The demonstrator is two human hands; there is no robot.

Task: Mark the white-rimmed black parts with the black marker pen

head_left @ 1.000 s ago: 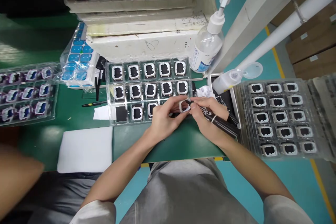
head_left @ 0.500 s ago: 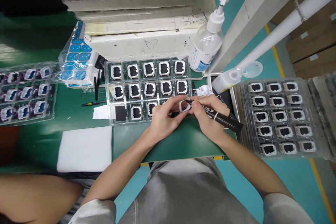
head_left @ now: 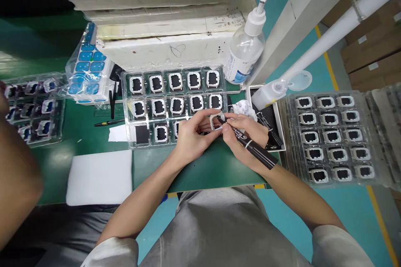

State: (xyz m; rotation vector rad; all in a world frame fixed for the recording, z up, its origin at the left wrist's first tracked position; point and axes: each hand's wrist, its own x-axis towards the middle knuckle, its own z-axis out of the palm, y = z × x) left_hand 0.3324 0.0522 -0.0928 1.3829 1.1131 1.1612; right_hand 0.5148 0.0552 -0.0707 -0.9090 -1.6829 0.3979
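My left hand (head_left: 194,137) pinches a small white rounded-square frame (head_left: 214,122) between thumb and fingers, just over the near right part of a clear plastic tray (head_left: 169,144). In my right hand (head_left: 246,138) is a black marker pen (head_left: 260,154), its tip end against the frame; the exact contact spot is hidden by fingers. Rows of similar white frames, such as this one (head_left: 194,80), sit in the tray's pockets. The near left pocket (head_left: 142,134) shows only a dark square. My left hand covers part of the near row.
A pump bottle (head_left: 246,56) and a small squeeze bottle (head_left: 266,95) stand beyond my right hand. Stacked trays of frames (head_left: 291,142) lie at right. A white folded cloth (head_left: 99,179), a pen (head_left: 109,123) and another tray (head_left: 59,127) are at left, near a co-worker's arm (head_left: 19,175).
The frame has turned in my left hand, its opening now more visible. The marker has shifted left and steepened a little. The co-worker's arm has moved up over the left tray.
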